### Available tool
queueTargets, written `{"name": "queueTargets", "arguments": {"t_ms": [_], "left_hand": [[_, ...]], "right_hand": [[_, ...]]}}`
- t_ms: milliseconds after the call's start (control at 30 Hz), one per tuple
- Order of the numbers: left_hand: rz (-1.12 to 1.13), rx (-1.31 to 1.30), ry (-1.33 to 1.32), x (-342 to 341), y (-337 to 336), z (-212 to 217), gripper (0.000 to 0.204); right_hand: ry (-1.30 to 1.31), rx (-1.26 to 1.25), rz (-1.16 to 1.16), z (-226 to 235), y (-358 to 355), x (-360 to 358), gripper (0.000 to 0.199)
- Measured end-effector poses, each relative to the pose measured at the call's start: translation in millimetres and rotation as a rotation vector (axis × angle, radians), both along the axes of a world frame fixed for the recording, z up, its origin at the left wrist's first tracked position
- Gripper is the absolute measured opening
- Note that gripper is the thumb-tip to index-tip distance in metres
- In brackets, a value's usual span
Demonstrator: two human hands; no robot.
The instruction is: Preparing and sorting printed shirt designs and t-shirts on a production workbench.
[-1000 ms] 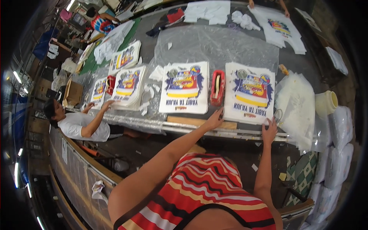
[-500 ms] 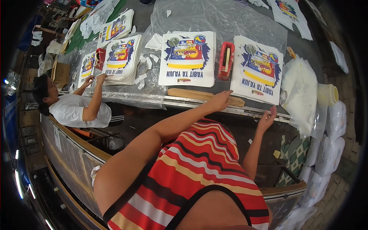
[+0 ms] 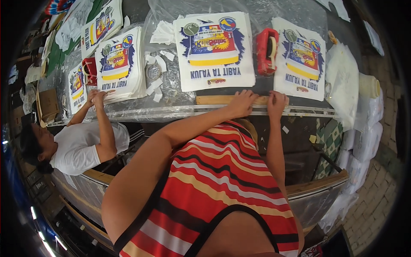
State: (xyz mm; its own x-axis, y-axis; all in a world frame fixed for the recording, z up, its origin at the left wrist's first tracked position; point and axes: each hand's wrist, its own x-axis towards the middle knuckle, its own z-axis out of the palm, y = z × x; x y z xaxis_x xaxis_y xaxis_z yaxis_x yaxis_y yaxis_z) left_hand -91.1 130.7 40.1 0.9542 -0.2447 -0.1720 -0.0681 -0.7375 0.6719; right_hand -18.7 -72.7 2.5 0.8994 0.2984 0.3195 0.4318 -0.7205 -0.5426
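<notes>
The wooden strip (image 3: 222, 100) lies along the counter (image 3: 299, 112) edge. Left hand (image 3: 242, 102) and right hand (image 3: 277, 102) rest on it, fingers flat, gripping nothing. Likely light and rigid; grasp at the ends.

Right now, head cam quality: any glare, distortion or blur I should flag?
Head view: strong fisheye, the table edge bows and the corners go black; glare streaks on the clear plastic sheet near the tape dispenser; left hand and right hand at the wooden strip look sharp; the left rim is dim with small light flares.
</notes>
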Motion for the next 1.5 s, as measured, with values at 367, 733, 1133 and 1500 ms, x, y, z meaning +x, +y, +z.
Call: {"name": "queueTargets", "arguments": {"t_ms": [367, 733, 1133, 1500], "left_hand": [[0.106, -0.48, 0.209, 74, 184, 46, 0.021], [0.482, 0.402, -0.037, 49, 462, -20, 0.036], [0.686, 0.195, -0.108, 48, 442, -11, 0.033], [0.826, 0.221, -0.199, 49, 465, 18, 0.05]], "right_hand": [[0.045, -0.256, -0.082, 12, 20, 7, 0.011], [0.037, -0.308, -0.04, 8, 29, 12, 0.013], [-0.096, -0.252, -0.073, 10, 29, 6, 0.01], [-0.096, -0.161, -0.112, 14, 24, 9, 0.01]]}}
